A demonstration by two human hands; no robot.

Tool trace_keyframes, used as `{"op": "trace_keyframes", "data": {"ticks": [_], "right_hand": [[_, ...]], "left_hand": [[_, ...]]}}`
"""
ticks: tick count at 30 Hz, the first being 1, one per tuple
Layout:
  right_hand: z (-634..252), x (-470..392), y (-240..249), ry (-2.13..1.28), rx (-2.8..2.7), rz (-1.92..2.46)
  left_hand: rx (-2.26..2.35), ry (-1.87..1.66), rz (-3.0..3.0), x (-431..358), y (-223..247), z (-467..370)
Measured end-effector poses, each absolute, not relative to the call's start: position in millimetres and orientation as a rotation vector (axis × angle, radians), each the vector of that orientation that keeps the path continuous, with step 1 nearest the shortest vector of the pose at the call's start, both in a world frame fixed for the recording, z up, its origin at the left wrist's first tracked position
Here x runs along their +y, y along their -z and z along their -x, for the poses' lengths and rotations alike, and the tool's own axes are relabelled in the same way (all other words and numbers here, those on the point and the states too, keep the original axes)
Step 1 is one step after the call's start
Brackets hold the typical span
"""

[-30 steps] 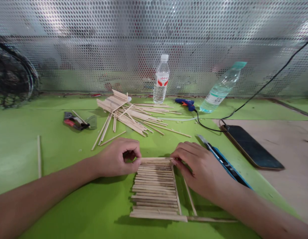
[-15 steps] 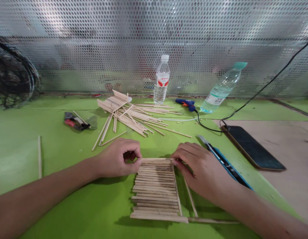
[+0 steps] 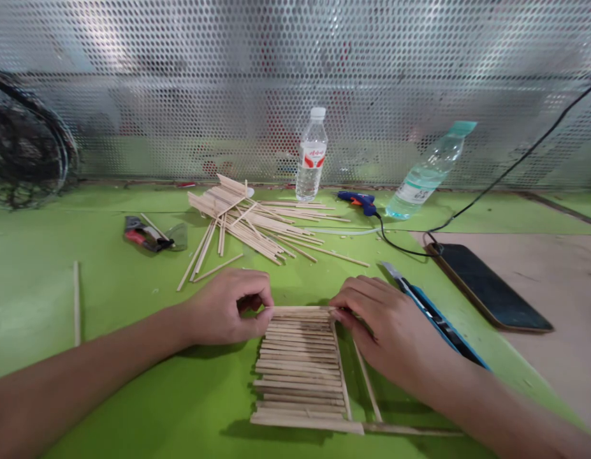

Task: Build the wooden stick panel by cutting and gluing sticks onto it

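A panel of thin wooden sticks [image 3: 299, 376], laid side by side on a frame of longer sticks, lies before me on the green table. Along its far edge runs one wooden stick [image 3: 302, 310]. My left hand [image 3: 238, 305] pinches the left end of that stick between thumb and forefinger. At the other end, my right hand [image 3: 379, 319] grips it with thumb and fingertips, the remaining fingers curled. The frame's bare part reaches out to the right, partly under my right forearm. Close to the right hand lies a blue utility knife [image 3: 433, 315], blade out.
Loose sticks [image 3: 257, 226] are heaped behind the panel. Farther back are a clear bottle [image 3: 312, 156], a tilted greenish bottle [image 3: 429, 172] and a blue glue gun [image 3: 357, 201] with its cord. A phone [image 3: 489, 287] lies right; red-handled pliers [image 3: 146, 234] lie left. A perforated metal screen [image 3: 204, 95] stands behind.
Both hands keep their grip on the far stick, with almost no movement. The whole view has shifted very slightly.
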State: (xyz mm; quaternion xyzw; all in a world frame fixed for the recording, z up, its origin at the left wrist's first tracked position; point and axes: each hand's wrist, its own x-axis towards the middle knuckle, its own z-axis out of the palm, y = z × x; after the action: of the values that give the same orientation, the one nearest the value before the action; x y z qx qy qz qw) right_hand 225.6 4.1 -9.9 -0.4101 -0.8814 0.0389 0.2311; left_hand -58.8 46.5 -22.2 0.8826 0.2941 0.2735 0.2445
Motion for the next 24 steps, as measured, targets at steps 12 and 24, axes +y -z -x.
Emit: {"op": "trace_keyframes", "data": {"ticks": [12, 24], "right_hand": [[-226.0, 3.7, 9.6, -0.119, -2.417, 1.153], [-225.9, 4.6, 10.0, -0.151, -2.419, 1.16]], "left_hand": [[0.839, -0.688, -2.337, 46.5, 20.1, 59.7], [0.861, -0.668, -2.322, 47.3, 21.7, 59.8]]}}
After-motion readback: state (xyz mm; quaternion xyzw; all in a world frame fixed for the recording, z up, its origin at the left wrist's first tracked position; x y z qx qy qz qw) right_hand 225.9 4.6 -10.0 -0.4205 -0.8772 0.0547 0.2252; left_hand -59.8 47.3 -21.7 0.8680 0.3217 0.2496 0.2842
